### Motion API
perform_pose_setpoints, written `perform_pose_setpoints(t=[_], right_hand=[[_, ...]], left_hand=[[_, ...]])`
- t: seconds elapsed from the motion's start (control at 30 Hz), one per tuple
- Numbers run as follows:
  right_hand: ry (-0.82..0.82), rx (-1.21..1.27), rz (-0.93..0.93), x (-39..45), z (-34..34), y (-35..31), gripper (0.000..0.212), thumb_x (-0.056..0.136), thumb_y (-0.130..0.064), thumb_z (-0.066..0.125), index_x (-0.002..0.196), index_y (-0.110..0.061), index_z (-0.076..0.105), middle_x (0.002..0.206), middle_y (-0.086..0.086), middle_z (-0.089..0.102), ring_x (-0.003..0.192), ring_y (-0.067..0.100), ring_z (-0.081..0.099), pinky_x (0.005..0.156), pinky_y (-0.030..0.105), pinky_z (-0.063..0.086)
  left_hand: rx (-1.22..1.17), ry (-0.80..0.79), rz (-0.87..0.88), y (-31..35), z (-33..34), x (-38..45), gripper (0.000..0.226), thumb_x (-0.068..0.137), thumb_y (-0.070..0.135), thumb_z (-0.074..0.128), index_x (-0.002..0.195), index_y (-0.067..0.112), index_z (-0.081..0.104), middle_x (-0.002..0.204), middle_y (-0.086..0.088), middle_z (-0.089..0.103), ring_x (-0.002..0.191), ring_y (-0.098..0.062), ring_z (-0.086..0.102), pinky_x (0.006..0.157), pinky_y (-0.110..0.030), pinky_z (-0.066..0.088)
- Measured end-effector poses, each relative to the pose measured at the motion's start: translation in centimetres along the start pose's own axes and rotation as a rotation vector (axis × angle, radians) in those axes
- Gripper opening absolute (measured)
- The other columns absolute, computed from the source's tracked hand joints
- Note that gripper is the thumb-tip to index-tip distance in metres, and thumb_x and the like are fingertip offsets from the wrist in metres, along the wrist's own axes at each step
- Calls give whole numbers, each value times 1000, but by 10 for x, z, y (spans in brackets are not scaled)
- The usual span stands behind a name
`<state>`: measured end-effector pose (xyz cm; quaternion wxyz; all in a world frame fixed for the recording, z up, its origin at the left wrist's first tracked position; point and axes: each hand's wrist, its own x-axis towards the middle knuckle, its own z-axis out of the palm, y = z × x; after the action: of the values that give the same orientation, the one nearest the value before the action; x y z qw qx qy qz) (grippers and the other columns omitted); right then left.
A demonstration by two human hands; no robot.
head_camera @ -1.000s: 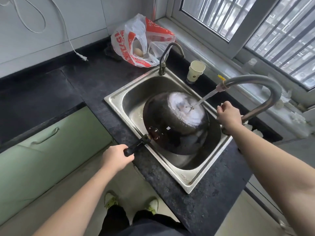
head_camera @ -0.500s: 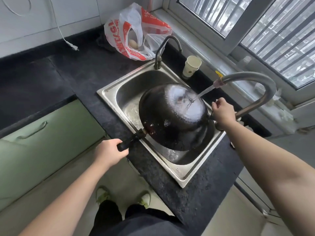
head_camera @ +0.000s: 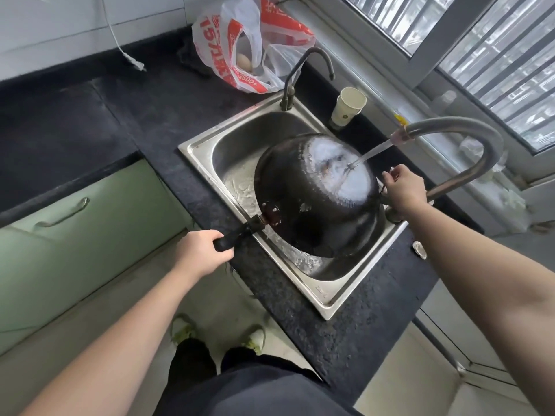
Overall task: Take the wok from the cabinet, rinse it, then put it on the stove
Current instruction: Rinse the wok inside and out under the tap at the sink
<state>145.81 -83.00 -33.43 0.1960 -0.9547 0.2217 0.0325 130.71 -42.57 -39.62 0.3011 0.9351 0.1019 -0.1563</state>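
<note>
A dark wok (head_camera: 300, 190) lies bottom up and tilted in the steel sink (head_camera: 324, 298). Water from the tall curved tap (head_camera: 468, 127) strikes its upturned base and spreads into a white sheet. My left hand (head_camera: 201, 250) grips the wok's black handle (head_camera: 237, 235), which juts over the sink's near-left rim. My right hand (head_camera: 405, 190) is curled at the wok's far right edge, where a thin metal loop shows by the fingers. The stove is out of view.
A second, smaller tap (head_camera: 300, 64) stands at the sink's back corner, with a paper cup (head_camera: 348, 106) beside it. A red-and-white plastic bag (head_camera: 240, 40) sits on the black counter (head_camera: 150, 100). A green cabinet drawer (head_camera: 75, 235) is at the left, a window at the right.
The wok stays bottom up under the running water, rocking slightly. Both hands keep their holds. The water sheet on the base thinned, then spread again.
</note>
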Motion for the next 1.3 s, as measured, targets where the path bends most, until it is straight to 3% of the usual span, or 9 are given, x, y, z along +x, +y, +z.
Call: perform_pose_setpoints(t=[0.1, 0.33, 0.47, 0.73, 0.97, 1.17, 1.3], right_hand=[[2, -4, 6, 0, 0, -1, 28, 97, -39, 49, 106, -14, 58, 106, 15, 66, 105, 37, 59, 95, 50, 44], [4, -14, 4, -2, -2, -3, 28, 97, -37, 50, 105, -12, 59, 106, 16, 66, 105, 37, 58, 93, 45, 44], [12, -24, 12, -2, -2, -2, 29, 96, -39, 50, 101, -12, 58, 103, 18, 65, 104, 39, 57, 93, 47, 44], [5, -21, 17, -3, -2, -5, 30, 98, -37, 49, 103, -9, 57, 103, 19, 65, 103, 39, 58, 80, 39, 41], [-6, 0, 29, -4, -3, -4, 30, 97, -39, 48, 102, -11, 56, 102, 18, 65, 101, 39, 58, 90, 46, 46], [-10, 20, 33, -6, -3, -5, 28, 99, -37, 48, 105, -10, 56, 104, 18, 64, 100, 37, 57, 76, 36, 38], [-6, 27, 20, -6, -3, -4, 27, 98, -36, 49, 103, -11, 57, 105, 17, 64, 103, 37, 57, 80, 37, 39]], left_hand=[[-21, -3, -17, -3, -1, 0, 12, 74, 43, 73, 76, 32, 67, 66, 7, 65, 69, -19, 61, 51, -24, 38], [-53, 33, -25, -5, -1, 0, 13, 77, 41, 73, 77, 28, 70, 59, 5, 60, 65, -21, 59, 47, -23, 34], [-22, 72, -28, -8, -3, 4, 11, 76, 38, 72, 78, 27, 71, 59, 3, 62, 65, -22, 62, 54, -28, 47], [28, 71, -17, -11, -3, 1, 9, 72, 42, 70, 76, 34, 68, 62, 6, 62, 66, -22, 62, 56, -27, 49], [69, 105, -21, -8, -4, -5, 11, 72, 41, 68, 74, 31, 67, 62, 5, 63, 66, -22, 62, 55, -27, 50], [27, 76, -58, -4, -4, -7, 15, 72, 47, 70, 70, 33, 64, 60, 7, 63, 64, -19, 62, 55, -27, 51], [-13, 59, -77, 0, 0, -10, 19, 72, 49, 70, 69, 31, 65, 58, 5, 62, 64, -19, 62, 56, -30, 53]])
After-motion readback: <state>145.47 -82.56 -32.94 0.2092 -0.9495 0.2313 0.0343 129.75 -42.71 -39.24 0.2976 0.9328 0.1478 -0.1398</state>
